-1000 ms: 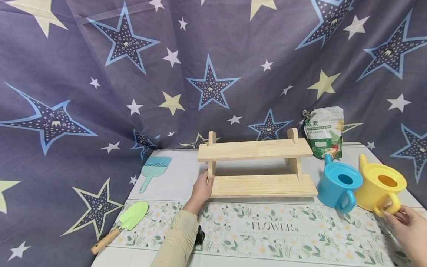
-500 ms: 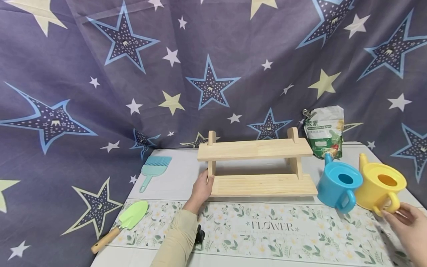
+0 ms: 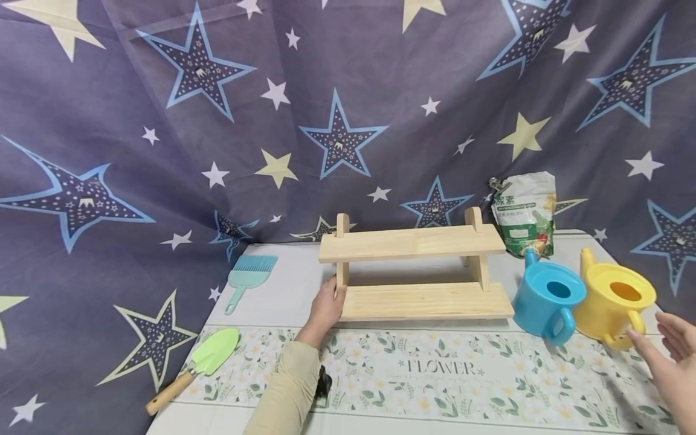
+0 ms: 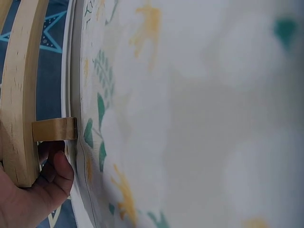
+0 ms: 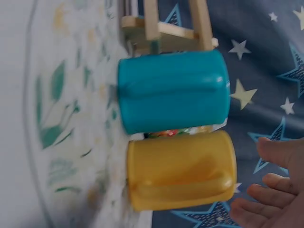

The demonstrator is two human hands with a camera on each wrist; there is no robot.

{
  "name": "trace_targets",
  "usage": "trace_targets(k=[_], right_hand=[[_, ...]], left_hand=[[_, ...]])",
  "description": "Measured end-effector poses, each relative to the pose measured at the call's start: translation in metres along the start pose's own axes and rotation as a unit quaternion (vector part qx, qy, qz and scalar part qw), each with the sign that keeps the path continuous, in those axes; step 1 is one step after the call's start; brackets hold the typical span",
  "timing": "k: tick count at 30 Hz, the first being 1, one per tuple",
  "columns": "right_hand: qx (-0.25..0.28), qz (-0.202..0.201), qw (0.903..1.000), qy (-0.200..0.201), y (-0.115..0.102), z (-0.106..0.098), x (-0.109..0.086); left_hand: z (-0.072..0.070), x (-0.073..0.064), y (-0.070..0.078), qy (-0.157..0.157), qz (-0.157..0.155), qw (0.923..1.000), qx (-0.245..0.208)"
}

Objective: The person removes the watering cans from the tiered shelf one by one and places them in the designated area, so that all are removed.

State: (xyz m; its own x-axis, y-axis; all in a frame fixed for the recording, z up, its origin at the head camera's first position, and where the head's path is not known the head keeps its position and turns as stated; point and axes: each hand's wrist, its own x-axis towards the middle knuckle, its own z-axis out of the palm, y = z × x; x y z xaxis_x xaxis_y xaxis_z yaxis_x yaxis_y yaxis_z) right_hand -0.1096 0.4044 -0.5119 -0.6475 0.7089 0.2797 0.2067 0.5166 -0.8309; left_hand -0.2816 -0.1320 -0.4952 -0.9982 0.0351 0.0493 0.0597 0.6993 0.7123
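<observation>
My left hand (image 3: 325,309) grips the left end of a two-tier wooden plant stand (image 3: 424,301). In the left wrist view its fingers (image 4: 59,178) curl under the lower board beside a short foot. At the right my right hand (image 3: 674,368) is spread and holds nothing, its thumb near the handle of a yellow watering can (image 3: 595,311). The right wrist view shows the fingers (image 5: 266,194) apart from that can. A blue watering can (image 3: 535,308) stands between the stand and the yellow can. Both cans are upright, spouts toward the back.
Behind the cans a white-and-green pouch (image 3: 524,211) with a clip leans at the backdrop. On the left lie a teal brush (image 3: 251,272) and a green trowel (image 3: 216,351) with a wooden handle. A floral mat (image 3: 435,393) runs along the table front. Starry cloth (image 3: 244,181) hangs behind.
My right hand has let go of the yellow watering can's handle and drawn back to the right, fingers spreading. My left hand keeps its grip on the plant stand.
</observation>
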Motion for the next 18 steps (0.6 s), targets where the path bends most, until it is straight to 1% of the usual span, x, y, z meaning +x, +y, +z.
trace_targets(k=[2,4,6,8,9,12,13,15,18], right_hand=[[0.012,-0.010,0.9999,-0.002,-0.032,-0.008,-0.012],[0.019,-0.025,0.9995,0.000,-0.055,-0.011,-0.022],[0.031,-0.044,0.9986,-0.003,-0.049,-0.007,-0.019],[0.034,-0.052,0.9980,-0.008,-0.054,-0.006,-0.021],[0.027,-0.046,0.9985,-0.011,-0.060,-0.005,-0.023],[0.021,-0.028,0.9990,-0.029,-0.091,-0.009,-0.033],[0.011,-0.022,0.9992,-0.031,-0.099,-0.009,-0.036],[0.000,-0.025,0.9989,-0.038,-0.113,-0.010,-0.040],[-0.013,-0.036,0.9980,-0.049,-0.126,-0.009,-0.046]], left_hand=[[0.000,0.000,0.000,-0.001,-0.002,1.0000,0.001],[0.000,-0.001,0.000,-0.001,-0.002,1.0000,0.001],[-0.001,-0.001,0.000,0.000,-0.001,1.0000,0.003],[-0.001,-0.001,0.000,0.002,0.002,1.0000,0.004],[-0.001,-0.001,0.000,0.005,0.005,1.0000,0.005],[-0.001,-0.001,-0.001,0.010,0.009,0.9999,0.007],[-0.001,-0.001,-0.001,0.011,0.011,0.9999,0.007],[-0.002,-0.001,-0.001,0.011,0.014,0.9998,0.013],[-0.002,-0.003,-0.002,0.010,0.020,0.9994,0.026]])
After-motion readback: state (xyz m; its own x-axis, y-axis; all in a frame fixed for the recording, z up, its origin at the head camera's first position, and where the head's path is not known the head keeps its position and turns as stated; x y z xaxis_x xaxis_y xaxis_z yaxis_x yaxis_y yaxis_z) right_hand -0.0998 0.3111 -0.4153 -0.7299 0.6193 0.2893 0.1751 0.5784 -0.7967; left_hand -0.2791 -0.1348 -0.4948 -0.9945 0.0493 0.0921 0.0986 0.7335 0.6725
